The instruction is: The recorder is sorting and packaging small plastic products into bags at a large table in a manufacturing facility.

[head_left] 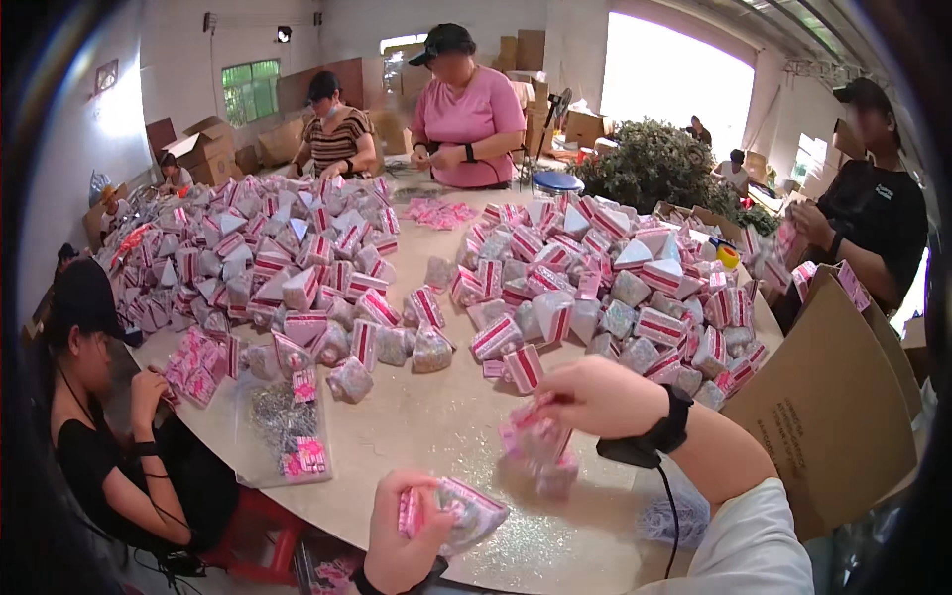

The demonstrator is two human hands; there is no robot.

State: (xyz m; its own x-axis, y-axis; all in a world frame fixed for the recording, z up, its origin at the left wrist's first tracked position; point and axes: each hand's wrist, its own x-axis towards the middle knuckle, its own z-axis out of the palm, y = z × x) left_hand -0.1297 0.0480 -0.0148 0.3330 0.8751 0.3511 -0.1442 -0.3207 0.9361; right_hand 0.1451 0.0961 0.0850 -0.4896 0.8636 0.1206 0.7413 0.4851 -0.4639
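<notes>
My left hand (402, 535), low at the table's near edge, is closed around a clear plastic packet (474, 516) with pink and pale glittery contents. My right hand (605, 397) reaches over the tabletop and pinches a pink-and-clear packet (540, 458) by its top; motion smears that packet. Silvery glitter (521, 540) is scattered on the table between and below my hands. Just beyond my right hand, a wedge-shaped packet with a pink-striped side (523, 368) sits at the front of a big heap of similar packets (595, 278).
A second packet heap (268, 258) covers the left side. Nearer lies a clear bag of silvery shreds (283, 426). An open cardboard box (833, 407) stands at the right edge. White shredded filler (674, 516) lies near my right forearm. Several people work around the table (397, 426).
</notes>
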